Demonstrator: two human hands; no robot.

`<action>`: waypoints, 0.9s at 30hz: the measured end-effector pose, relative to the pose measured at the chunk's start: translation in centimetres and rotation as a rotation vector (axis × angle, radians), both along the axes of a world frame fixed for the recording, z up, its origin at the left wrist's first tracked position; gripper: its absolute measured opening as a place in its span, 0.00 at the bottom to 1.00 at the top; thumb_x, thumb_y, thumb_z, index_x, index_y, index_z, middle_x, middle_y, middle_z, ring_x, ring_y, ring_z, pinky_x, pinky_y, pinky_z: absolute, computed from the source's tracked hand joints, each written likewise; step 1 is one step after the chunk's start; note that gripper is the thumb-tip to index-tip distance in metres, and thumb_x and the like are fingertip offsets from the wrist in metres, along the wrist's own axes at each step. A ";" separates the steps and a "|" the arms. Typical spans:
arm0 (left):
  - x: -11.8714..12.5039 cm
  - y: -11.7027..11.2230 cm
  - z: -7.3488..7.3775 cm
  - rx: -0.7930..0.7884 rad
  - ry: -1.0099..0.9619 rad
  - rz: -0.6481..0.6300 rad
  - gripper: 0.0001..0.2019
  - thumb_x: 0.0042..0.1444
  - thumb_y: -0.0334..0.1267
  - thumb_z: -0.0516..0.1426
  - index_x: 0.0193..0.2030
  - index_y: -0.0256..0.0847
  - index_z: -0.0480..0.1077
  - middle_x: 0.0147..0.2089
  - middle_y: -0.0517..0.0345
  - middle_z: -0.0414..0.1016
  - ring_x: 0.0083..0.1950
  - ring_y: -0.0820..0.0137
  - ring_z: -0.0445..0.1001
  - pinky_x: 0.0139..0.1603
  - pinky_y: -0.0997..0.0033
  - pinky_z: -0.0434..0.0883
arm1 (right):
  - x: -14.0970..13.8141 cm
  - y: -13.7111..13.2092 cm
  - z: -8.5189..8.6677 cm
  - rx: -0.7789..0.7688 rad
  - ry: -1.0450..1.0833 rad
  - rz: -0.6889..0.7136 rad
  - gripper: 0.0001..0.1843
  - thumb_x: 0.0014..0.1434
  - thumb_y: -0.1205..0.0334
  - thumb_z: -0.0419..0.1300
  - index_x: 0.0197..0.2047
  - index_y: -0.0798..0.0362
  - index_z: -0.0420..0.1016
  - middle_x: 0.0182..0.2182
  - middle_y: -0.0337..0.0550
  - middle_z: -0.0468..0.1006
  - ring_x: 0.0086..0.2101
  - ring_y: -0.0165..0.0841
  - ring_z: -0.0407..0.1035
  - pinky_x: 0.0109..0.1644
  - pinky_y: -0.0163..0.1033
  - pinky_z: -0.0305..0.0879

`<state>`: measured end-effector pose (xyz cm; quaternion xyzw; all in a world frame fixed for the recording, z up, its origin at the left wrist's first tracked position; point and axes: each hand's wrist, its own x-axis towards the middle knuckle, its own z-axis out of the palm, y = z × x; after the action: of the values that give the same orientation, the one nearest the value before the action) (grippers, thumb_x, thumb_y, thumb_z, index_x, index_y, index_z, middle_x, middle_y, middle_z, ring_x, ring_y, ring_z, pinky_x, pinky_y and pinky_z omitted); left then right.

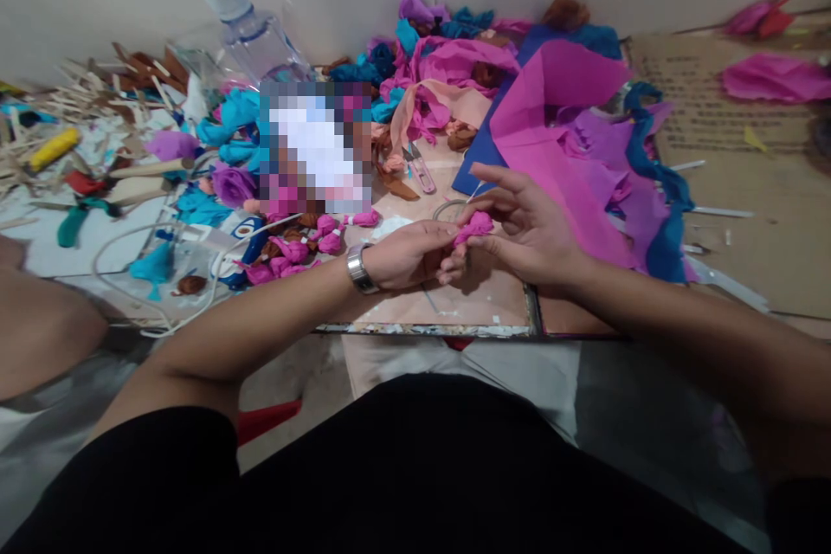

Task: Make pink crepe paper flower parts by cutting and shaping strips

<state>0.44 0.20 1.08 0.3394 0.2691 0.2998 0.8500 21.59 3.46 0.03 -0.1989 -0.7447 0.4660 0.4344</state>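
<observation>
Between my hands, above the front of the table, is a small pink crepe paper flower. My left hand, with a metal watch at the wrist, pinches it from the left and below. From the other side my right hand grips it with the thumb and a finger, the other fingers stretched outward. Several finished-looking pink paper buds lie to the left of my left hand. Thread snips with pink handles rest beyond my hands, and a ring-shaped roll is partly hidden behind them.
Pink crepe paper sheets spread over a blue board at the right. A clear bottle stands at the back left. A white cable loops over the left side. Wood scraps pile at far left, near another person's arm.
</observation>
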 end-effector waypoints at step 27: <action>0.4 1.0 -0.3 0.216 0.192 0.515 0.22 0.47 0.52 0.77 0.34 0.37 0.79 0.31 0.61 0.79 0.27 0.79 0.73 0.27 0.80 0.70 | -0.4 0.2 1.0 -0.700 0.177 0.142 0.24 0.56 0.55 0.78 0.55 0.49 0.86 0.33 0.36 0.77 0.31 0.28 0.70 0.49 0.43 0.76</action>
<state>0.84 1.17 0.73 0.3751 0.3921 0.4992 0.6756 21.24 3.62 1.07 -0.2421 -0.5115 0.7371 0.3693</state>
